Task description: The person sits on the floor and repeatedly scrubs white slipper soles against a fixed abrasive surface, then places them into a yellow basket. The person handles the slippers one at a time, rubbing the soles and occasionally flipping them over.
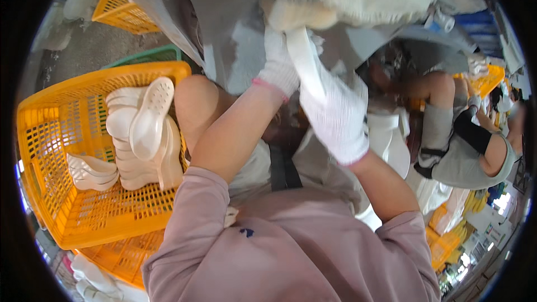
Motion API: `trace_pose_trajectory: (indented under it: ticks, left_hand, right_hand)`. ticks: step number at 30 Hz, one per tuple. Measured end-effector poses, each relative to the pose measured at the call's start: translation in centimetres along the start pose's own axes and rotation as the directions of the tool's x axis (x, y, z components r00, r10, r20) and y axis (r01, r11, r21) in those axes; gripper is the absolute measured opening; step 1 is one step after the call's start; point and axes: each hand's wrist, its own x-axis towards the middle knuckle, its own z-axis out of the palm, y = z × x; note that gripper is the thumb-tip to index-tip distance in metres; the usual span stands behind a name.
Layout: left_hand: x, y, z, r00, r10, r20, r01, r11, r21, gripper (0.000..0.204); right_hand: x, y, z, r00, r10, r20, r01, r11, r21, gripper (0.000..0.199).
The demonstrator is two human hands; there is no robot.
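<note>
Both my hands wear white knit gloves with pink cuffs and hold one white shoe sole in front of me. My left hand grips its left side near the far end. On the near part of the sole, my right hand is wrapped around the right side. The far end of the sole is up against a pale, fuzzy rounded part of the machine; whether they touch I cannot tell. Most of my left fingers are hidden behind the sole and glove.
Left of my knee, a yellow plastic crate holds several stacked cream-white soles. A green crate and another yellow crate lie beyond. More white soles are at my right. A co-worker sits farther right.
</note>
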Motion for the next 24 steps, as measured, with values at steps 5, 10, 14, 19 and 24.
trace_pose_trajectory:
  ticks: [5,10,14,19,24]
  left_hand:
    - [4.3,-0.2,-3.3,0.968,-0.027,-0.248,0.033,0.999,0.019,0.045]
    - [0.5,-1.3,-4.1,0.734,0.515,0.442,-0.391,-0.212,0.896,0.040]
    - [-0.9,-1.1,-1.2,0.987,0.114,-0.111,-0.098,0.985,0.141,0.049]
    - [1.8,2.5,0.6,0.934,-0.260,-0.246,0.265,0.964,-0.015,0.041]
    - [1.4,1.7,-0.5,0.968,0.075,-0.239,-0.095,0.993,-0.071,0.038]
  right_hand:
    - [1.4,-0.6,-0.6,0.979,0.202,0.026,-0.202,0.943,0.265,0.031]
    - [5.4,-0.3,0.4,0.988,0.103,-0.117,-0.088,0.988,0.123,0.022]
    - [5.8,0.9,0.8,0.975,0.123,0.183,-0.196,0.864,0.464,0.031]
    - [3.2,-0.4,-0.9,0.877,0.157,0.455,-0.437,0.654,0.617,0.080]
    - [5.9,-1.3,-2.3,0.899,-0.197,0.391,-0.037,0.856,0.516,0.045]
